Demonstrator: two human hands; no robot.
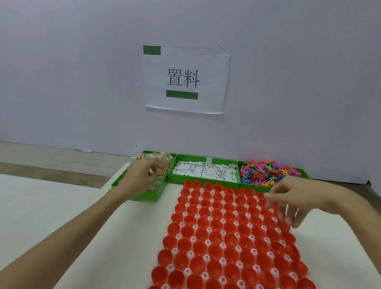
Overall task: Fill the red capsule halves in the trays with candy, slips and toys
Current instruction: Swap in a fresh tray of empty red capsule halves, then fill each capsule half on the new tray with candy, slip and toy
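Both bare arms stretched fwd, hands working apart at far reach.

Left arm runs in from lower left on a long diagonal, forearm bare, wrist straight; left hand (142, 175) is knuckles-up w/ fingers curled down and fwd, tips bunched near the thumb as if pinching, though what they close on can't be made out. Right arm enters from the right edge, forearm roughly level, wrist bent slightly down; right hand (292, 200) hangs palm-down, thumb and index fingertips drawn together at its left side, remaining fingers (292, 218) dangling loose and spread, blurred. Hands well apart, left reaching slightly farther than right.
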